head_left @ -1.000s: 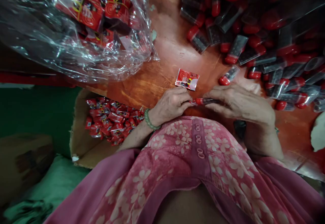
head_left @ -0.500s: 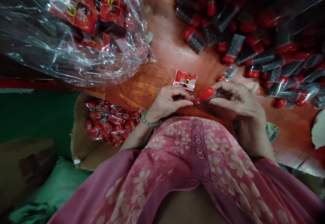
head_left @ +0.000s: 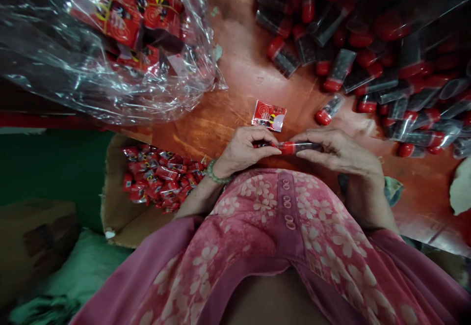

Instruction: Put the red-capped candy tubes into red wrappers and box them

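My left hand (head_left: 241, 149) is closed on a small red printed wrapper (head_left: 260, 144), mostly hidden by the fingers. A clear tube with a red cap (head_left: 289, 148) and dark contents lies level between thumb and fingers of my right hand (head_left: 340, 154). Its red end meets the wrapper at my left fingertips; how far inside it is, I cannot tell. Just beyond my left hand, a flat red wrapper (head_left: 269, 116) with a printed figure rests on the table. One loose red-capped tube (head_left: 329, 109) lies beyond my right hand.
A heap of red-capped tubes (head_left: 408, 94) covers the right of the reddish table (head_left: 243, 77). At upper left a clear plastic bag (head_left: 147, 101) holds bundled red wrappers. Below the table's left edge, a cardboard box (head_left: 121, 222) contains many small red packets (head_left: 165, 177).
My right hand has brought the tube left and slightly down, turning it level, so its red end now meets the wrapper. My left hand has barely moved.
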`<state>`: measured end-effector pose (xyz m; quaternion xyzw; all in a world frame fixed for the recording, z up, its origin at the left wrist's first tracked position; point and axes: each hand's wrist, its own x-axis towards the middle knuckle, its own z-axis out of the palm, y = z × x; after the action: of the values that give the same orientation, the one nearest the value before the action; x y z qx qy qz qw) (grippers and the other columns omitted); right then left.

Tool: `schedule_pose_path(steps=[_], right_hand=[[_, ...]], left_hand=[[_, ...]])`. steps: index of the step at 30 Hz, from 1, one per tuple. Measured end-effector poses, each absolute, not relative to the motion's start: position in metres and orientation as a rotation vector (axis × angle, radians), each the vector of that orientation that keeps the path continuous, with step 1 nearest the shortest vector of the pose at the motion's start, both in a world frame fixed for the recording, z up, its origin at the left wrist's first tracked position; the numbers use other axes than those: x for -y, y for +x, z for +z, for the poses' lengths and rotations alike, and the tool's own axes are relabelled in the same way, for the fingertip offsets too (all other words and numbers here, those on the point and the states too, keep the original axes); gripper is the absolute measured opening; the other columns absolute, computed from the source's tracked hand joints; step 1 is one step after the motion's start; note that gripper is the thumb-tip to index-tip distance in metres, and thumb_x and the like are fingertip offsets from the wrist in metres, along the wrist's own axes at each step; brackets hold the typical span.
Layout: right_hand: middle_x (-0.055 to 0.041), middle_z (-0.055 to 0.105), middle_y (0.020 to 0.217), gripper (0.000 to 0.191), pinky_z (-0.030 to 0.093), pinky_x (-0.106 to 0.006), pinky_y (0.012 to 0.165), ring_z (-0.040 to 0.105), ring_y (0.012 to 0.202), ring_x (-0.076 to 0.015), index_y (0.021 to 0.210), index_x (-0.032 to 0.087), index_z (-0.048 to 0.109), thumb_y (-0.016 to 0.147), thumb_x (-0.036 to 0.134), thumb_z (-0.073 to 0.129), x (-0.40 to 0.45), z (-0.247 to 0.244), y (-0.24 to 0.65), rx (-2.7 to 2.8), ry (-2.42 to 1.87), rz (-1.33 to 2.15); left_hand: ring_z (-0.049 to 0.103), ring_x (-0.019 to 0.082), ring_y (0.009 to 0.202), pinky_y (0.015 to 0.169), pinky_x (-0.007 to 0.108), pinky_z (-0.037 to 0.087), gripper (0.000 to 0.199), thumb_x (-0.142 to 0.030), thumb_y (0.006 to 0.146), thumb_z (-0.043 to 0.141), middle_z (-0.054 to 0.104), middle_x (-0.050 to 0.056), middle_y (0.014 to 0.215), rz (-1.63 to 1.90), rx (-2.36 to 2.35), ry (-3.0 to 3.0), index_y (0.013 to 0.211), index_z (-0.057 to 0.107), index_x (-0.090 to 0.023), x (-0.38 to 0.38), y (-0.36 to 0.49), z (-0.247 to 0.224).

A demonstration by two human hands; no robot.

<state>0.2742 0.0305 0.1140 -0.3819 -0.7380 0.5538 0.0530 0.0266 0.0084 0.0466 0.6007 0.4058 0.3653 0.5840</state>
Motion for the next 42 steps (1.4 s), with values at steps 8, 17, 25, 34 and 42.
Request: schedule_pose_path(steps=[8, 17, 25, 34, 42], right_hand=[[-0.007, 0.078, 0.109, 0.034, 0.054, -0.029, 0.08, 0.072, 0.088, -0.0181, 0.126, 0.02, 0.072, 0.099, 0.033, 0.056, -0.038, 0.114, 0.272, 2.339, -1.029, 1.701], [-0.0077, 0.078, 0.113, 0.034, 0.055, -0.032, 0.084, 0.073, 0.093, -0.0205, 0.127, 0.022, 0.072, 0.098, 0.032, 0.055, -0.041, 0.113, 0.269, 2.358, -1.067, 1.704], [-0.008, 0.078, 0.117, 0.037, 0.055, -0.034, 0.087, 0.074, 0.097, -0.023, 0.131, 0.021, 0.069, 0.097, 0.034, 0.059, -0.038, 0.109, 0.267, 2.365, -1.136, 1.687], [-0.0067, 0.077, 0.119, 0.04, 0.056, -0.036, 0.094, 0.074, 0.102, -0.024, 0.133, 0.025, 0.068, 0.096, 0.038, 0.062, -0.033, 0.11, 0.265, 2.175, -1.083, 1.728], [-0.0007, 0.073, 0.088, 0.045, 0.053, -0.027, 0.063, 0.063, 0.067, -0.0145, 0.123, 0.026, 0.071, 0.088, 0.054, 0.07, -0.019, 0.096, 0.26, 1.641, -1.325, 1.836]], left_hand=[[0.068, 0.013, 0.07, 0.071, 0.025, 0.052, 0.015, -0.032, 0.08, 0.082, 0.076, 0.003, 0.077, 0.851, -0.906, 1.399, 0.078, 0.078, -0.018, -0.007, 0.031, 0.045], [0.071, 0.015, 0.073, 0.072, 0.025, 0.055, 0.017, -0.037, 0.08, 0.079, 0.08, 0.005, 0.082, 0.795, -0.961, 1.299, 0.08, 0.082, -0.02, -0.004, 0.038, 0.044], [0.067, 0.014, 0.068, 0.069, 0.025, 0.051, 0.02, -0.038, 0.077, 0.08, 0.078, 0.003, 0.075, 0.757, -1.031, 1.252, 0.074, 0.08, -0.018, -0.006, 0.043, 0.049], [0.052, 0.01, 0.054, 0.055, 0.023, 0.037, 0.028, -0.044, 0.077, 0.078, 0.067, -0.001, 0.06, 0.555, -0.921, 1.239, 0.072, 0.081, -0.017, -0.026, 0.032, 0.06], [0.063, 0.014, 0.061, 0.057, 0.025, 0.046, 0.054, -0.067, 0.071, 0.08, 0.067, 0.003, 0.065, 0.713, -0.977, 0.912, 0.075, 0.078, -0.013, -0.034, 0.025, 0.065]])
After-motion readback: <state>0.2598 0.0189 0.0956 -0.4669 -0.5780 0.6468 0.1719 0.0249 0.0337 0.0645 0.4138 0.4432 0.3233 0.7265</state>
